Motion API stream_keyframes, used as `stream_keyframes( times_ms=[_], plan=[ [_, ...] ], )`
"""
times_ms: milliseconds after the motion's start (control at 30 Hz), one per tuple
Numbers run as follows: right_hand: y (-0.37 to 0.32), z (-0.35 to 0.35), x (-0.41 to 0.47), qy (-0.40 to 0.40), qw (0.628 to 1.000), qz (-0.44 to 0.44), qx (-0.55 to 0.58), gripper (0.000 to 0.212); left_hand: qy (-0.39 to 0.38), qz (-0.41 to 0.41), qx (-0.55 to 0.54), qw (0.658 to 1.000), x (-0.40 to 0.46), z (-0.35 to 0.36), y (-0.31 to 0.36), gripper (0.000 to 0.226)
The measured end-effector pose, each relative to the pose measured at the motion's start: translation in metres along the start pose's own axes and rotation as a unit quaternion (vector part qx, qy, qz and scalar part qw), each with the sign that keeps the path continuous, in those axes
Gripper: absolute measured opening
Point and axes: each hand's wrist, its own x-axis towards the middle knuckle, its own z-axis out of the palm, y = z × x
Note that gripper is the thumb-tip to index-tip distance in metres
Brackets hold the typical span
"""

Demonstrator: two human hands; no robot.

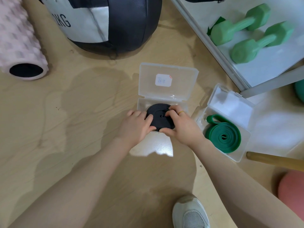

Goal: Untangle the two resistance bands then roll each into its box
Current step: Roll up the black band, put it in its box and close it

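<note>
A black resistance band (158, 116), rolled into a flat coil, sits in the tray of a clear plastic box (167, 83) whose lid stands open behind it. My left hand (137, 125) grips the coil's left side and my right hand (182, 125), with a gold ring, grips its right side. A green resistance band (223, 134) lies coiled in a second open clear box (230, 102) to the right, with one loop end sticking out at the upper left.
On the wooden floor: a pink foam roller (19, 40) at far left, a black-and-white weighted ball (102, 22) behind, two green dumbbells (251, 30) on a white shelf, a wooden stick (274, 160), a pink ball (292, 191) and my white shoe (190, 213).
</note>
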Motion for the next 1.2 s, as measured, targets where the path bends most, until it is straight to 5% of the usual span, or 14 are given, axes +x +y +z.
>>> stream_keyframes(
  times_ms=[200,400,567,667,833,1200],
  plan=[
    [-0.002,0.003,0.004,0.014,0.999,0.030,0.002,0.044,-0.082,-0.043,-0.038,0.995,0.015,-0.011,0.002,0.037],
    [-0.003,0.004,0.005,0.028,0.990,-0.034,-0.132,0.039,-0.083,-0.044,-0.014,0.995,0.023,-0.014,0.008,0.036],
    [0.002,0.003,0.005,0.017,0.999,0.045,0.004,0.033,-0.088,-0.052,-0.018,0.995,0.023,-0.016,0.010,0.033],
    [-0.001,-0.002,0.003,0.024,0.998,0.047,0.041,0.028,-0.067,-0.042,-0.036,0.996,0.023,-0.012,0.005,0.039],
    [0.002,-0.006,-0.007,0.043,0.983,-0.030,-0.174,0.043,0.074,-0.019,-0.029,0.997,0.006,-0.005,0.004,0.062],
    [0.007,0.006,-0.015,0.168,0.947,-0.166,-0.216,0.033,0.123,0.028,-0.098,0.987,-0.005,0.003,0.015,0.022]
  ],
)
